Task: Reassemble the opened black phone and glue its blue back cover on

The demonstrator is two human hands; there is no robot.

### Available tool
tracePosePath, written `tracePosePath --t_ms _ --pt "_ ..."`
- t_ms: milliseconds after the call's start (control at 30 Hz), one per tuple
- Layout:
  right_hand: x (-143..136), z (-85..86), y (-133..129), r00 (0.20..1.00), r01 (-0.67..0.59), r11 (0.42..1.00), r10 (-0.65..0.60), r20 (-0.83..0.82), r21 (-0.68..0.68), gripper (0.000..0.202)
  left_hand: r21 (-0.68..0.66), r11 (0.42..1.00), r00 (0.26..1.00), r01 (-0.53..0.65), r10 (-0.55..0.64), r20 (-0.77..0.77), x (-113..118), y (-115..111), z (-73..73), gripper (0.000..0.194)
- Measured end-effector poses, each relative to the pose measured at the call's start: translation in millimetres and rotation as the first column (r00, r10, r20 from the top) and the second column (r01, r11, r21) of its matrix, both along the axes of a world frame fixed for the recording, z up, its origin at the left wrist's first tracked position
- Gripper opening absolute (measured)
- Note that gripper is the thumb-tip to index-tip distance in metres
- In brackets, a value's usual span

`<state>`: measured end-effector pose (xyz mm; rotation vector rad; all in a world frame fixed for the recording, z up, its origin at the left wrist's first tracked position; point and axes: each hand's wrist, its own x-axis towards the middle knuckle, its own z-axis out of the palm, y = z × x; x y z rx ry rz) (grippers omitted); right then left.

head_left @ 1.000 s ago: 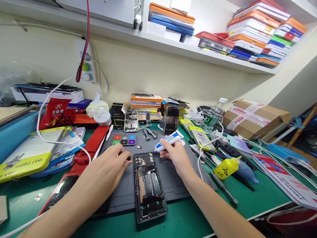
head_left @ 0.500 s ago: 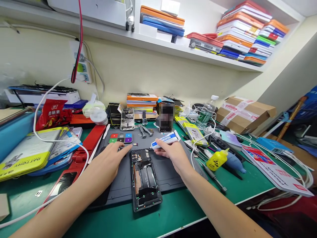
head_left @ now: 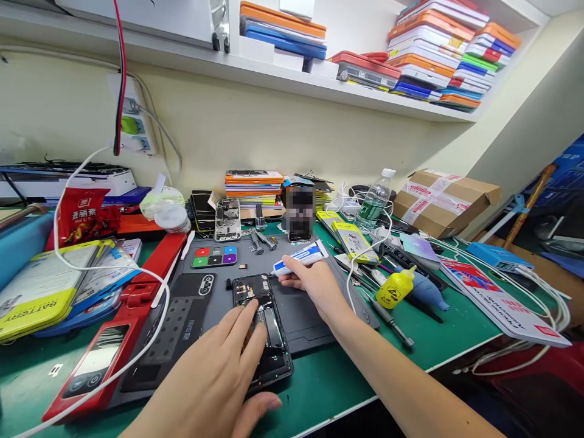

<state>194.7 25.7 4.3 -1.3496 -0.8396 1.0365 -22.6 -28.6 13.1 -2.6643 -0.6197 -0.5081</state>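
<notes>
Green worktop w/ grey mat on it, cluttered beyond both hands. Opened phone lies partly under L hand and just left of & nearer than R hand, top end on the mat. L hand: fingers loosely spread over the phone's innards, thumb out to the side, holding no tool; can't tell how hard they press. R hand: thumb & fingers pinch a blue-white tube, nozzle down by the phone's top corner nearest that hand.

Tips, my judgement: steady the phone by its outer rim, not the exposed parts, w/ L fingertips clear of the nozzle. Tilt tube low, squeeze lightly & evenly; too much pressure could flood the corner or get into the internals. Move slowly along the rim, easing off before lifting. Back cover, left of & beyond L hand, is best left clear of drips; same for the small tray just left of the tube.
</notes>
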Motion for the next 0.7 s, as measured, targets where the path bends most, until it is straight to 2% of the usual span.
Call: tracePosePath --t_ms 200,333,600,700 --pt "0 -0.2 0 1.000 -0.001 1.000 0.001 0.006 0.003 0.013 0.093 0.995 0.993 0.021 -0.010 -0.120 -7 0 -26.4 0.057" --pt "0 0.7 0 1.000 -0.009 1.000 0.009 0.014 0.003 0.013 0.171 0.985 0.994 0.026 -0.008 -0.106 -14 2 -40.4 0.056" --pt "0 3.2 -3 1.000 -0.016 1.000 0.016 0.003 -0.006 0.012 0.294 0.955 0.999 0.033 -0.029 -0.016 -19 6 -36.7 0.049" --pt "1 4.3 -4 1.000 -0.018 1.000 0.018 -0.001 -0.020 0.012 0.304 0.952 0.999 0.036 -0.035 -0.009 -20 6 -38.9 0.049"
